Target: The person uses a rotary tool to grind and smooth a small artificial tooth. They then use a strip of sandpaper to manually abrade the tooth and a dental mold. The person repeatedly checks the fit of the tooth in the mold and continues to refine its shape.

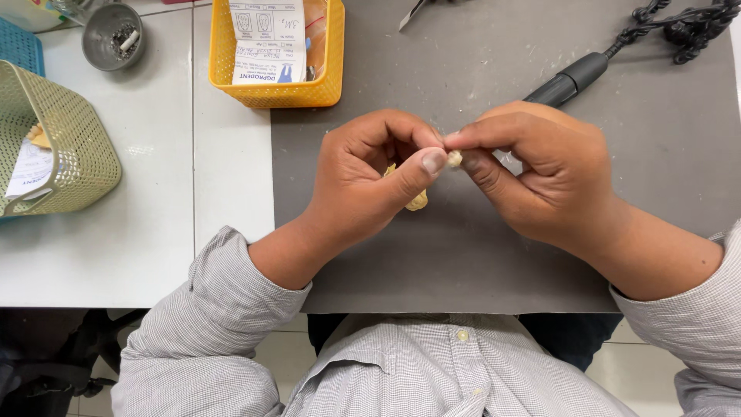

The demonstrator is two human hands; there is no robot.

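Beige basket (58, 147): far left on the white table (154, 232), a paper slip inside
Yellow basket (270, 89): ahead, holding a printed card
Left hand (370, 177): curled shut round a pale yellow cast (417, 201), thumb pressed up near the small piece
Small piece (455, 159): whitish bit – pinched by the right fingertips, touching the left thumb
Right hand (540, 174): closed on that bit, wrist bent inward, over the grey mat (463, 262)
Risk: such a tiny pinch could slip – the bit may drop onto the mat
Black handpiece (571, 77): lying idle behind
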